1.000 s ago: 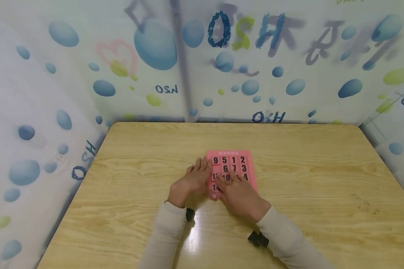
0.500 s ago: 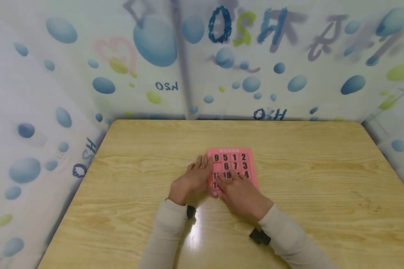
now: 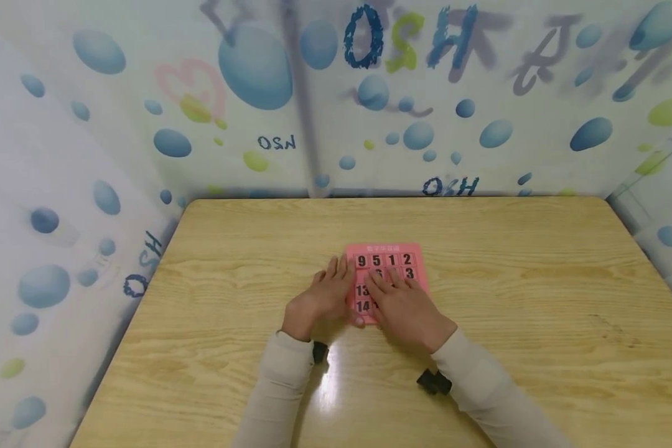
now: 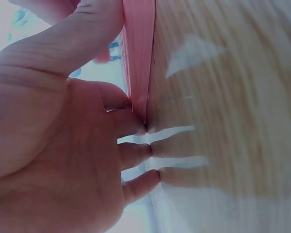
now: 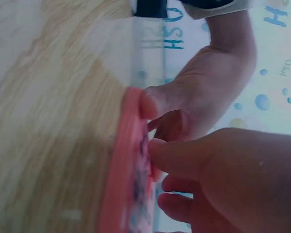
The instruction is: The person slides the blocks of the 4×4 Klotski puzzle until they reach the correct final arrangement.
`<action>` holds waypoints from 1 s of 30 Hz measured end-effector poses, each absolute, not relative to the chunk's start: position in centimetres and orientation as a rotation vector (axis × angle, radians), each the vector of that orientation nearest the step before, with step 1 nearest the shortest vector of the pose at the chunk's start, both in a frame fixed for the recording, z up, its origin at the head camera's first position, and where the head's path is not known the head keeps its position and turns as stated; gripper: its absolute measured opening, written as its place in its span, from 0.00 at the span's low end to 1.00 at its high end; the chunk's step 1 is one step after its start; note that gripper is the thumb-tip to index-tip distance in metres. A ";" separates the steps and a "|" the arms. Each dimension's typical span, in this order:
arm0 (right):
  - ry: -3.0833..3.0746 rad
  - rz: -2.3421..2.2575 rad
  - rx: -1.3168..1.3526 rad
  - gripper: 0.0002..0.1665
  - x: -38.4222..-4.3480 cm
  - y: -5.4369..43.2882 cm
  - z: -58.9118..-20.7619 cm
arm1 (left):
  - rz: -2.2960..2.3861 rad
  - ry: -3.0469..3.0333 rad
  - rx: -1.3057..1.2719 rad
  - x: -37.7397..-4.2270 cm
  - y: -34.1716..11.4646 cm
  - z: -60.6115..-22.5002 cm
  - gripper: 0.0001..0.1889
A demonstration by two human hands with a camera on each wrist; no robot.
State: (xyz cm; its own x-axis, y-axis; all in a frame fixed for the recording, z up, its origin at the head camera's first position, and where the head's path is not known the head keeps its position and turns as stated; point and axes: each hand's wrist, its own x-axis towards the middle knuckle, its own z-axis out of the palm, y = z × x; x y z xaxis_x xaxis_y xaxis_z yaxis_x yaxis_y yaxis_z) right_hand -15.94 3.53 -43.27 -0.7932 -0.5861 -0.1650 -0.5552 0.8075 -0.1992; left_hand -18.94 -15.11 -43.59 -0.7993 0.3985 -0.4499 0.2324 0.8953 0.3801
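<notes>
A pink sliding number puzzle (image 3: 383,247) lies flat on the table, its black-numbered tiles facing up. The top row reads 9, 5, 1, 2; 13 and 14 show lower at the left, and a gap without a number shows under the 9. My left hand (image 3: 327,294) holds the frame at its left side, fingers along the edge and thumb at the near left corner. In the left wrist view, several fingertips touch the tabletop beside the pink edge (image 4: 139,53). My right hand (image 3: 406,308) lies over the tiles, fingertips on the second row, hiding several numbers.
The wooden table (image 3: 509,261) reaches back to a wall (image 3: 336,124) printed with blue and green drops. Both forearms come in from the near side in light sleeves, with black wrist devices (image 3: 434,381) under the cuffs.
My right hand has slid forward on the puzzle, its fingertips going from the third row to the second. The left hand keeps its place at the edge. The head view has tilted slightly.
</notes>
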 end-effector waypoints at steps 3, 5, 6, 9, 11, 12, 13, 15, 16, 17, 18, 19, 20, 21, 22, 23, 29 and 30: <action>2.780 -0.206 -0.889 0.34 -16.5 3.4 -43.6 | 0.414 2.524 0.457 -18.9 -15.1 -43.6 0.65; 2.793 -0.188 -0.901 0.34 -16.8 3.3 -43.8 | 0.415 2.524 0.452 -18.9 -15.1 -43.6 0.65; 2.799 -0.179 -0.908 0.34 -17.0 3.3 -43.9 | 0.413 2.523 0.450 -18.9 -15.1 -43.5 0.65; 2.816 -0.160 -0.914 0.34 -17.7 3.1 -43.9 | 0.406 2.522 0.448 -18.9 -15.0 -43.5 0.65; 2.815 -0.153 -0.909 0.35 -18.1 2.9 -43.8 | 0.401 2.521 0.442 -18.9 -15.0 -43.4 0.65; 2.811 -0.156 -0.904 0.35 -18.3 2.8 -43.7 | 0.397 2.521 0.439 -18.9 -14.9 -43.4 0.65; 2.803 -0.157 -0.897 0.35 -18.4 2.6 -43.6 | 0.393 2.522 0.433 -18.9 -14.9 -43.4 0.65; 2.783 -0.161 -0.885 0.35 -18.7 2.3 -43.5 | 0.378 2.526 0.418 -18.9 -14.9 -43.4 0.66; 2.773 -0.156 -0.879 0.36 -18.8 2.2 -43.5 | 0.368 2.531 0.413 -18.9 -14.9 -43.3 0.66; 2.760 -0.151 -0.870 0.36 -18.9 2.1 -43.4 | 0.351 2.538 0.410 -19.0 -14.9 -43.2 0.66; 2.752 -0.144 -0.863 0.36 -19.0 2.0 -43.4 | 0.334 2.546 0.412 -19.0 -14.8 -43.1 0.67; 2.743 -0.137 -0.855 0.36 -19.1 1.9 -43.3 | 0.312 2.555 0.417 -19.0 -14.8 -43.1 0.67; 2.737 -0.129 -0.847 0.36 -19.1 1.9 -43.3 | 0.291 2.565 0.425 -19.0 -14.8 -42.9 0.67; 2.734 -0.122 -0.842 0.36 -19.2 1.8 -43.2 | 0.270 2.574 0.435 -19.1 -14.8 -42.9 0.67; 2.732 -0.111 -0.837 0.36 -19.2 1.8 -43.2 | 0.245 2.579 0.446 -19.1 -14.8 -42.8 0.67; 2.732 -0.109 -0.835 0.36 -19.2 1.8 -43.2 | 0.221 2.585 0.459 -19.1 -14.8 -42.7 0.67; 2.720 -0.116 -0.827 0.36 -19.2 1.8 -43.1 | 0.083 2.635 0.550 -19.1 -15.2 -42.7 0.68; 2.717 -0.114 -0.826 0.36 -19.2 1.7 -43.2 | 0.067 2.647 0.572 -19.1 -15.4 -42.8 0.68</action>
